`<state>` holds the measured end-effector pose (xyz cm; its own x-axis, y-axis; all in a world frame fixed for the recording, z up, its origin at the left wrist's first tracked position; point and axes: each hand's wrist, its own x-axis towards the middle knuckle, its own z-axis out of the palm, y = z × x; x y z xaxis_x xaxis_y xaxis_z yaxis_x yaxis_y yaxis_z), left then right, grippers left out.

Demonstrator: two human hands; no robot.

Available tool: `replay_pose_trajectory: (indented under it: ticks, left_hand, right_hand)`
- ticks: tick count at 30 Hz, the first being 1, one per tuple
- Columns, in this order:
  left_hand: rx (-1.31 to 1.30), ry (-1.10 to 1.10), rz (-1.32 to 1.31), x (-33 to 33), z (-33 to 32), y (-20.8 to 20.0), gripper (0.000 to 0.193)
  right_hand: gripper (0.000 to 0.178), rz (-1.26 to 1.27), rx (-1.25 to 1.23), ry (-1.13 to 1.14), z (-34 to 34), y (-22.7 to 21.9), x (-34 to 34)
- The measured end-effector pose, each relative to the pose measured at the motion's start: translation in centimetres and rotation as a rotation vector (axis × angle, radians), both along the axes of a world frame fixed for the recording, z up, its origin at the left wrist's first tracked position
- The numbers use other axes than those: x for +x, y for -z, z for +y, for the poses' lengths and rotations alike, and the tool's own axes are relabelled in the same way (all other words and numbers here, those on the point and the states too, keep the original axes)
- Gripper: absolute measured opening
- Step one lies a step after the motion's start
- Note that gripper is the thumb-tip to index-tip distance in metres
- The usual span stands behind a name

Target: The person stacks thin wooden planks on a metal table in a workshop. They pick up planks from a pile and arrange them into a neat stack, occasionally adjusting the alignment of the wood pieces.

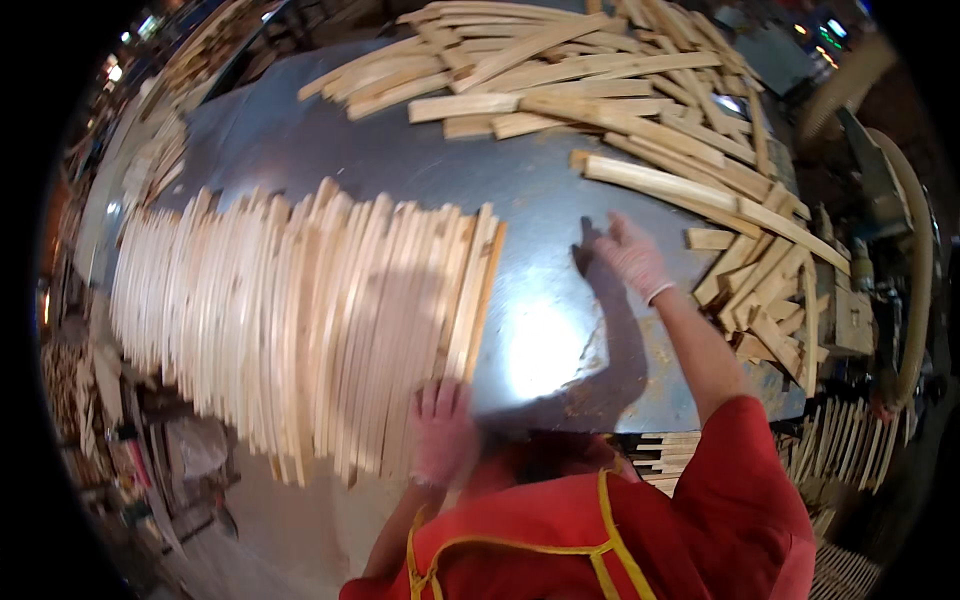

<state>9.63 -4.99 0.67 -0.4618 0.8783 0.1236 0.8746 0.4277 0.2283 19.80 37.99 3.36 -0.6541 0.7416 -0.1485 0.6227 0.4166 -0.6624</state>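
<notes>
A long row of pale wooden strips point(270, 320) lies side by side across the left half of the metal table. At the row's near right corner, my gloved left hand point(443, 432) touches the strips' ends, its fingers laid over them and its thumb hidden. My gloved right hand point(635, 258) is stretched out above the bare metal surface, fingers extended and slightly blurred, with nothing in it. Beyond it lies a long wooden strip point(665, 185) at the edge of a loose heap. The dark shadow of my right arm falls on the table beside it.
Many loose wooden strips point(590, 75) are heaped along the table's far side. Short offcuts point(765, 290) pile up at the right edge. The metal table point(350, 150) reflects a bright glare. A thick hose point(915, 270) curves past on the right. More strips point(845, 440) stand below the table.
</notes>
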Motion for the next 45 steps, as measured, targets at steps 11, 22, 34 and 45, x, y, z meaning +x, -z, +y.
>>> replay_pose_trajectory:
  ticks: [11, 22, 34, 45]
  left_hand:
    - [0.075, 0.025, -0.019, -0.9, 2.0, -1.3, 0.041]
    - [0.057, -0.022, 0.031, -1.1, 2.5, -2.2, 0.046]
    - [0.137, -0.155, -0.114, 0.7, -1.5, -1.5, 0.055]
    - [-0.067, -0.187, -1.245, 8.5, -4.9, -3.3, 0.068]
  right_hand:
    - [0.073, -0.931, 0.484, 0.061, 24.4, -3.8, 12.2]
    - [0.11, -0.719, 0.383, -0.205, 25.5, -0.3, 6.1]
    - [0.08, -0.14, -0.456, -0.131, 7.4, -6.0, 1.5]
    - [0.08, 0.025, -0.903, 0.179, -20.7, 7.7, 3.6]
